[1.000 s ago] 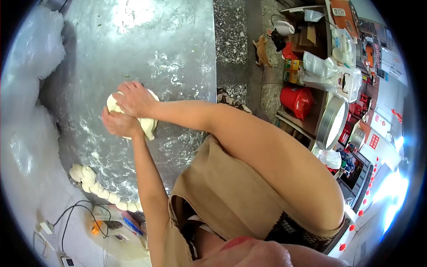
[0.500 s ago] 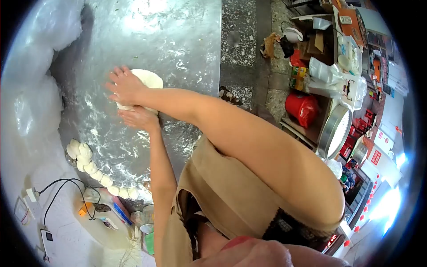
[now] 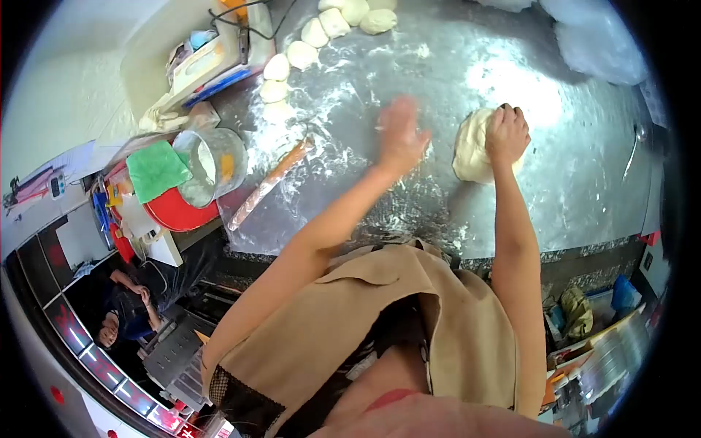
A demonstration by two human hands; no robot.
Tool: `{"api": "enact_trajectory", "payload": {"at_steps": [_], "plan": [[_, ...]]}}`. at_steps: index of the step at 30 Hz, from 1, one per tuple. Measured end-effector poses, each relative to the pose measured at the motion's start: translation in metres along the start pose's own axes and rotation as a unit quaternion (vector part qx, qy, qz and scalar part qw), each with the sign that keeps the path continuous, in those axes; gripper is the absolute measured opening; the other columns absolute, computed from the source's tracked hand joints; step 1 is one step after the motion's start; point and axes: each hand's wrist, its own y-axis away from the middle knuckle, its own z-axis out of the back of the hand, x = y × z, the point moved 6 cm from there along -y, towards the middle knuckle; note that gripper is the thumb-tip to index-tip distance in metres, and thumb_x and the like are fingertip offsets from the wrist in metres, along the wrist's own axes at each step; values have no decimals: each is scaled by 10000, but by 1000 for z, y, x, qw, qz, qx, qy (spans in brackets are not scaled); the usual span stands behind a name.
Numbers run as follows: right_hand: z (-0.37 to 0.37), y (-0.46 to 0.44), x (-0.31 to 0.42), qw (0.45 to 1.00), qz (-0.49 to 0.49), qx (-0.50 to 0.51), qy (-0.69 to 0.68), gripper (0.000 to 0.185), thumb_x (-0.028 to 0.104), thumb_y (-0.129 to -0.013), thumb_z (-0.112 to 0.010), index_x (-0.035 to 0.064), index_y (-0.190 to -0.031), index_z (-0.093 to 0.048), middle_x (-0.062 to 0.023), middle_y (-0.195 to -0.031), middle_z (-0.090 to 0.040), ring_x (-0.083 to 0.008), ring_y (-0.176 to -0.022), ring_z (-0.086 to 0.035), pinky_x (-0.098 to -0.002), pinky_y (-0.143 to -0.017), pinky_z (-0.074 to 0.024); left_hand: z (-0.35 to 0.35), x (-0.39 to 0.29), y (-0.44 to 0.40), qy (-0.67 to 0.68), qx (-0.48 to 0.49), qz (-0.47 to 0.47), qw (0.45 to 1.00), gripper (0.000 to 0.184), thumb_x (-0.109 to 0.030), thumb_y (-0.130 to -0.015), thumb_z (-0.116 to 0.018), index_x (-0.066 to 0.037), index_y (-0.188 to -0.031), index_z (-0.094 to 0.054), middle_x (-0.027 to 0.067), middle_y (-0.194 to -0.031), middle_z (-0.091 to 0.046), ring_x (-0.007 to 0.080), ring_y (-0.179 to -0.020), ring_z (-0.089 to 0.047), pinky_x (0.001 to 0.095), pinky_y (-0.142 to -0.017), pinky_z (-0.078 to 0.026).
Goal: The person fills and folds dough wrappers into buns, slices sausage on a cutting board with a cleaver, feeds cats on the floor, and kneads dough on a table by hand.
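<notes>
A large lump of pale dough lies on the floured metal worktop, right of centre. My right hand rests on the dough's right side, its fingers curled over it. To the left, apart from the dough, my left hand is over the worktop, blurred by motion, its thumb spread and nothing seen in it. A curved row of small dough pieces runs along the upper left. Nearer the worktop's left edge lies a floury wooden rolling pin.
Left of the rolling pin are a clear tub with flour, a green cloth and a red round lid or tray. Plastic-wrapped bundles sit at the upper right. A person is at the lower left.
The view has swung round strongly. Both hands were on the dough before; now my left hand is off it, while my right hand grips its side. The rolling pin has come into view.
</notes>
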Motion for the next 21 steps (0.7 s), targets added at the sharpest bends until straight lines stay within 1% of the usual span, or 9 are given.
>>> {"api": "enact_trajectory", "payload": {"at_steps": [4,5,7,8,9,10,11,16,21], "plan": [[-10,9,-8,1000,-16,11,8,429,430,-914,-377,173,-1199,-568,-78,-1323,-476,-275,-1204,-439,-427,-989,-316,104,141,-2,-57,-178,191,964,739,-267,-789,-659,42,-1359,-306,248,-1389,-326,375,-1306,-279,455,-1092,-201],[-8,10,-6,1000,13,-14,-6,337,364,-888,-398,138,-1058,-580,-87,-1157,-519,-286,-1065,-482,-435,-890,-362,128,179,-3,-72,-223,200,951,776,-313,-767,-703,56,-1338,-329,232,-1364,-362,361,-1290,-305,434,-1082,-230],[-5,9,-1,995,72,-63,-30,239,233,-836,-441,68,-776,-603,-104,-825,-605,-307,-789,-569,-449,-692,-454,164,222,-3,-301,-268,63,913,844,-381,-671,-789,43,-1281,-390,208,-1244,-446,355,-1153,-424,448,-1002,-330],[-32,10,-15,988,114,-104,12,222,207,-829,-444,52,-744,-577,-124,-808,-590,-314,-767,-552,-458,-672,-434,161,255,-5,-277,-265,-22,924,882,-404,-642,-805,35,-1285,-390,201,-1242,-447,354,-1159,-422,442,-1006,-328],[-32,10,-21,991,46,-109,-63,202,207,-821,-457,65,-731,-569,-131,-780,-573,-317,-761,-540,-460,-647,-417,153,300,-9,-65,-155,47,985,923,-388,-600,-827,28,-1295,-384,193,-1249,-440,344,-1188,-397,444,-1022,-310],[-33,15,-25,976,33,-172,-129,182,208,-809,-478,72,-719,-556,-140,-750,-558,-323,-743,-533,-466,-649,-409,150,286,-1,-177,-110,18,978,947,-324,-573,-840,21,-1315,-363,189,-1264,-436,338,-1176,-417,439,-1008,-339],[-23,15,-24,982,-9,-122,-142,208,226,-813,-473,67,-726,-575,-149,-771,-574,-328,-767,-539,-466,-681,-410,156,247,-7,-184,-61,42,980,844,-224,-582,-837,32,-1268,-418,204,-1270,-453,325,-1166,-447,429,-1015,-358],[7,23,-28,989,-75,4,-129,338,392,-804,-494,101,-788,-667,-119,-898,-617,-285,-901,-561,-419,-822,-423,172,235,-24,-203,-42,-42,977,629,-217,-709,-764,56,-1209,-495,234,-1166,-542,363,-1053,-539,438,-922,-427],[5,27,-24,989,-81,-42,-115,368,414,-826,-477,103,-893,-662,-82,-952,-587,-241,-970,-512,-376,-878,-354,177,208,-66,-369,11,-202,907,731,-419,-747,-719,6,-1275,-447,240,-1205,-507,403,-1109,-480,464,-924,-397]]}}
